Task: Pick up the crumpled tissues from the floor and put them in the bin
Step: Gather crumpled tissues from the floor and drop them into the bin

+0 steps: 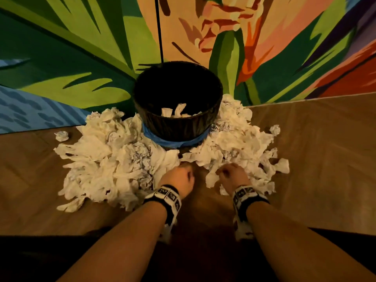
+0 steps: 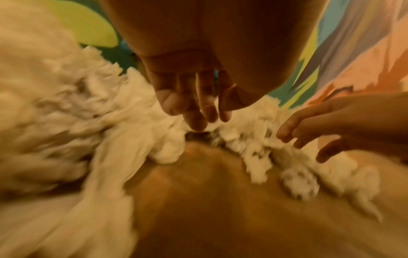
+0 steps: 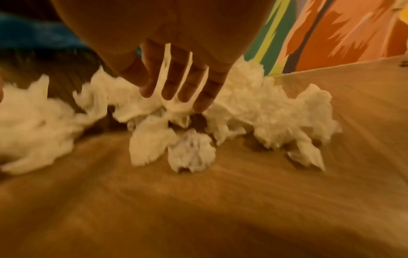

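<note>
The painted wall [image 1: 81,58] is faced, and the wooden floor [image 1: 315,149] is seen strewn with crumpled tissues [image 1: 105,159], heaped left and right around the black bin [image 1: 177,127]; only a few pieces lie inside it. The gathering step is judged barely begun. The left hand [image 1: 179,180] is lowered at the near edge of the left heap, fingers loosely bent and extended, nothing yet gripped. The right hand [image 1: 232,176] is spread downward onto the right heap, fingers parted, tissue showing between them but not closed upon. Next, a closing scoop and a lift to the bin are called for.
</note>
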